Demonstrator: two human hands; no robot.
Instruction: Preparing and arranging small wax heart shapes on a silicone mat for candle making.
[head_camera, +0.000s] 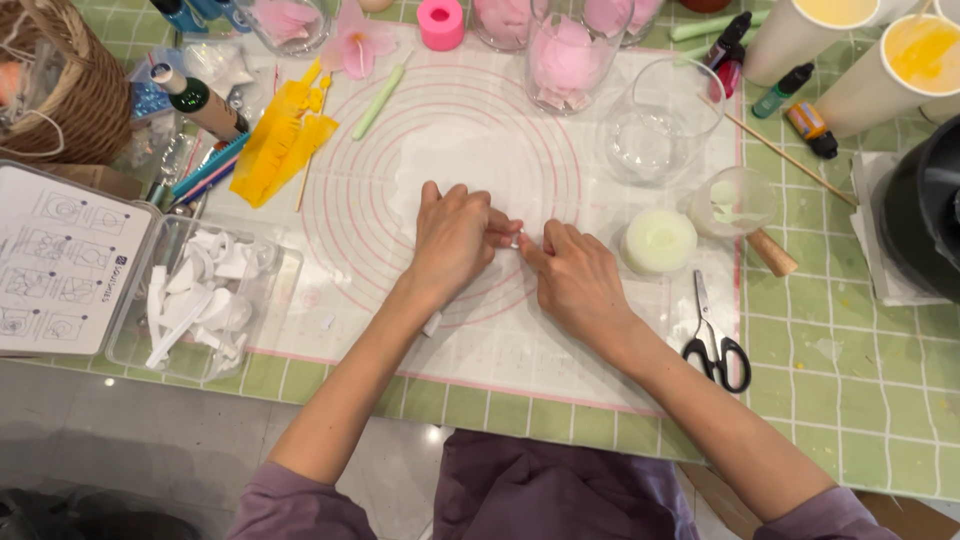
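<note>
1. Purple sleeves sit nearest the lens; both forearms reach far over the translucent silicone work mat with pink concentric rings (480, 150).
2. Left hand (452, 243): fingers curled and pressed together, tips closed on a small white piece of soft modelling material (516, 240) at mat centre.
3. Right hand (575, 282): thumb and forefinger pinch the same piece from the right side; the hands touch there.
4. Piece is too small to resolve; probably clay, shape not clear.
5. Step judged: shaping or thinning the bit between fingertips. Continuing would call for light, even pressure so it does not tear.
6. Right of the hands: pale round clay puck (659, 240); black-handled scissors (716, 345) nearer. Left: clear plastic box of white moulding tools (200, 300).
</note>
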